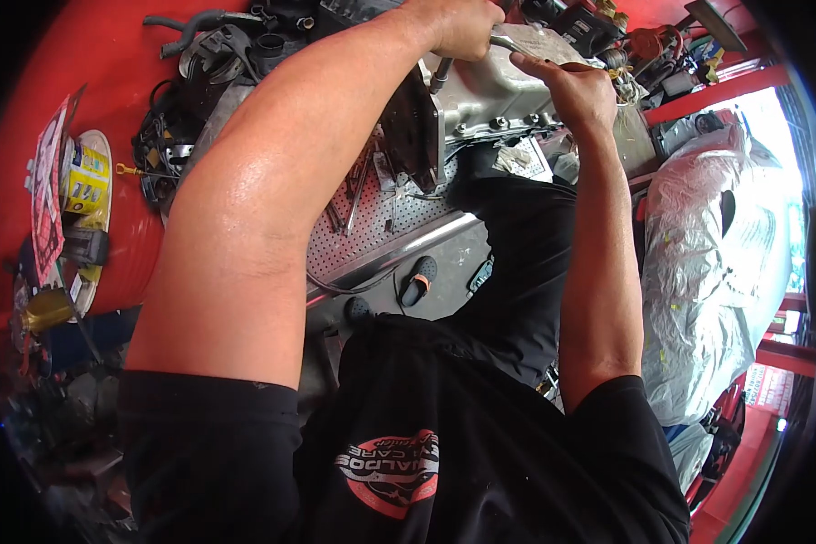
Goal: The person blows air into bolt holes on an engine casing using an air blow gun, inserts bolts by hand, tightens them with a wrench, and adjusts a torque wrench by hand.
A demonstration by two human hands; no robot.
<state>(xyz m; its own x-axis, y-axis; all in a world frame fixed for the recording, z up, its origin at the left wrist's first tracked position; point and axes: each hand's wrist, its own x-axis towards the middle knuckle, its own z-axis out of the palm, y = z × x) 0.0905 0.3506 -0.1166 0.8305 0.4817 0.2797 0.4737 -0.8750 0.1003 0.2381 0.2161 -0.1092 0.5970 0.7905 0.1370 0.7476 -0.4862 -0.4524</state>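
Left hand (462, 29) at top of view, fingers curled together around a metal tool (506, 42), only a short curved piece of it visible. Right hand (582, 92) just beside it, over the casting (494, 82), thumb stretched toward the tool; its fingers are mostly hidden, so can't tell if they are clamped on anything. Hands near each other, apart.

Casting is silver, bulky, at the far side of the bench (372, 238), below both hands. Row of bolts (499, 122) along its lower flange. Upright dark plate (417, 122) at its left side. A socket shaft (441, 74) stands by the plate's top, below the left hand; can't tell if it joins the tool.

Bench top is perforated metal with a shiny near edge. Slim hand tools (357, 195) lie on it, left of the plate's lower end. Crumpled rag or paper (514, 159) below the casting's bolts, near the person's dark trousers (526, 245). Hoses (199, 27) and dark parts (218, 54) far left, against red. More mixed parts (666, 54) beyond the right hand.

Yellow-labelled tub (89, 181) at far left. Plastic-covered item (698, 281) at right, beside right forearm. Dark clog (417, 281) on the floor below the bench's near edge.
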